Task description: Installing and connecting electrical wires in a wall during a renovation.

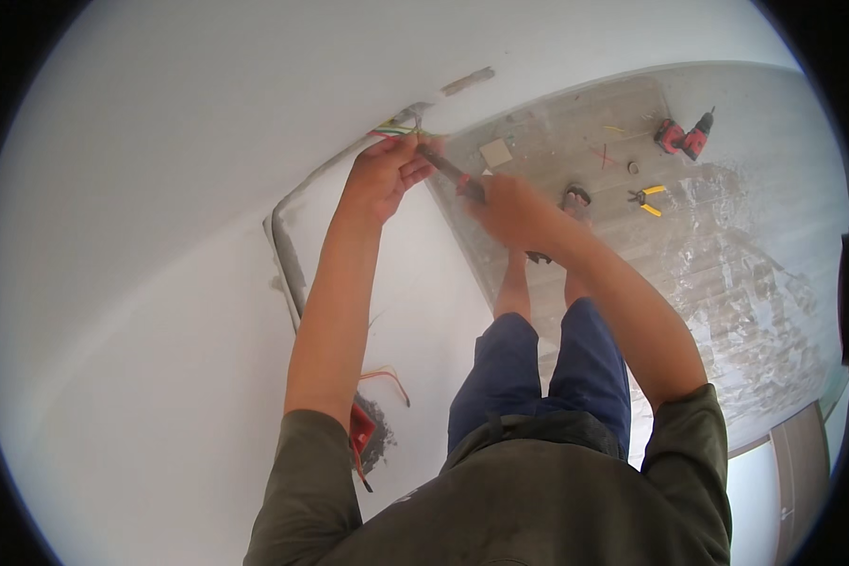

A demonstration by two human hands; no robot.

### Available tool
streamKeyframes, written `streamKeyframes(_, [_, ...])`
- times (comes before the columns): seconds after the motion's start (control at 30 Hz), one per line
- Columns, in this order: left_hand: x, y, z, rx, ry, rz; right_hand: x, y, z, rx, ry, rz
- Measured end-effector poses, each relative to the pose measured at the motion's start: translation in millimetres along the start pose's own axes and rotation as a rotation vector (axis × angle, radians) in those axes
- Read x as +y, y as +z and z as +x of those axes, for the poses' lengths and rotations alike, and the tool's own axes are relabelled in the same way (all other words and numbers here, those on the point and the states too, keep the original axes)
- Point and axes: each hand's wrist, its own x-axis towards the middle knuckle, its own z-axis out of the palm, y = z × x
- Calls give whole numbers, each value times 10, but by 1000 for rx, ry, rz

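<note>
My left hand (383,179) is raised to the wall, fingers pinched at a bunch of thin coloured wires (396,128) in red, green and yellow. These wires come out at the top end of a chased groove (288,255). In my right hand (517,212) is a long dark hand tool (450,170) with red on its handle. Its tip reaches the fingers of my left hand, beside the wires. The tool's exact kind is hard to make out, and the fingertips partly hide where it meets the wires.
Lower on the wall, a red junction box (360,426) has loose wires (387,375) hanging out. On the dusty floor (726,255) lie a red-and-black cordless drill (696,138), yellow-handled pliers (647,199), a tape roll (632,168) and a beige square piece (496,153). My feet stand near them.
</note>
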Motion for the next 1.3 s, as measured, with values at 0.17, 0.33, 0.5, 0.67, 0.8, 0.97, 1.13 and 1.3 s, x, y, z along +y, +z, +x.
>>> streamKeyframes(0.17, [1, -59, -51, -158, -3, -100, -249, -92, -172, -156, 198, 467])
streamKeyframes(0.33, [-134, -98, 62, -146, 31, -181, -139, 256, -154, -252, 267, 1197])
streamKeyframes(0.5, [-132, -213, 101, -151, -4, -259, -223, 610, -173, -538, 182, 2027])
streamKeyframes(0.67, [-9, -120, 73, -173, -107, -269, -146, 991, -82, -730, -114, 2466])
streamKeyframes(0.8, [73, -73, -25, -74, -52, -54, 70, 806, -81, -705, -27, 2177])
streamKeyframes(0.97, [53, -54, -52, -33, -19, -49, 45, 476, -105, -443, 47, 1575])
streamKeyframes(1.13, [86, -18, 7, -42, -78, -97, 180, 285, -137, -41, -19, 574])
streamKeyframes(1.3, [101, -3, -41, -7, -86, -112, 171, 236, -254, 116, 10, 177])
